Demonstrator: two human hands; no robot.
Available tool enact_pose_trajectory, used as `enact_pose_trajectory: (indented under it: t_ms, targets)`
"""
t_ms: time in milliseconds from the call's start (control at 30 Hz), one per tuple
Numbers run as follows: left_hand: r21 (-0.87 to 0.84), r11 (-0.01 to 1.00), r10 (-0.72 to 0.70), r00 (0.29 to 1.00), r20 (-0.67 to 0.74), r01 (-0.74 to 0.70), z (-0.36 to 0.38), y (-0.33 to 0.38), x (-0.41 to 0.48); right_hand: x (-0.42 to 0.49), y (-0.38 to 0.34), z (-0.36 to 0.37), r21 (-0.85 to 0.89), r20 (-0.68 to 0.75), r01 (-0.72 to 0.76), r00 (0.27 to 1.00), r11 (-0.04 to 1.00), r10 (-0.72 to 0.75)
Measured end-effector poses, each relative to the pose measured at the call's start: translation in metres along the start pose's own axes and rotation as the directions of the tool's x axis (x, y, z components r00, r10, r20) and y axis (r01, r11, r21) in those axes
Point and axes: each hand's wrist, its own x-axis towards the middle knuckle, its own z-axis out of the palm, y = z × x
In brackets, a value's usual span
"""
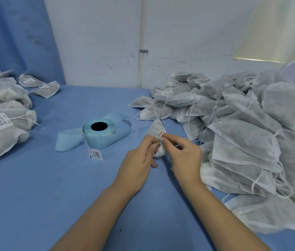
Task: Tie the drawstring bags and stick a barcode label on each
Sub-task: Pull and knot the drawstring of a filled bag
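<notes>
A small grey drawstring bag [155, 129] is held up over the blue table [34, 196] between both hands. My left hand [139, 160] grips the bag's gathered white neck. My right hand [182, 151] pinches the white drawstring at the neck, beside my left thumb. A roll of light blue label backing [98, 132] lies to the left of the hands, and one barcode label [96, 154] hangs off its loose end.
A big heap of grey untied bags [242, 127] with loose strings fills the right side. A pile of labelled bags [3, 115] lies at the left. A white wall with a pipe [142, 42] closes the back.
</notes>
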Motion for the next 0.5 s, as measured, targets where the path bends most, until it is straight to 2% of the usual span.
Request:
enact_pose_trajectory:
  t_ms: [100, 200, 267, 367, 433, 500]
  targets:
    - [-0.144, 0.988, -0.064, 0.991, -0.115, 0.047, -0.0011, -0.0002, 0.0031, 0.0016, -0.0037, -0.0012, 0.08, 0.089, -0.05, 0.995, 0.996, 0.043]
    - [-0.189, 0.978, -0.125, 0.976, -0.179, 0.091, -0.0026, -0.0019, 0.006, -0.0001, -0.0045, -0.0011, 0.009, 0.186, -0.03, 0.982, 1.0, 0.028]
    - [-0.155, 0.984, -0.117, 0.976, -0.183, 0.089, -0.0026, -0.0022, 0.0051, -0.0005, -0.0032, -0.0002, -0.057, 0.217, -0.018, 0.976, 0.998, 0.03]
    - [0.004, 0.999, -0.051, 0.982, -0.183, 0.053, -0.001, -0.0036, 0.0015, -0.0012, -0.0043, 0.0014, -0.147, 0.242, 0.005, 0.97, 0.989, 0.031]
    - [0.113, 0.994, 0.026, 0.98, -0.199, -0.004, 0.001, -0.002, -0.0001, -0.0035, -0.0049, 0.0037, -0.24, 0.231, 0.092, 0.972, 0.966, -0.036]
    - [0.125, 0.991, 0.086, 0.962, -0.26, -0.055, 0.0038, 0.0021, -0.0005, -0.0074, -0.0078, 0.0081, -0.318, 0.203, 0.211, 0.967, 0.924, -0.151]
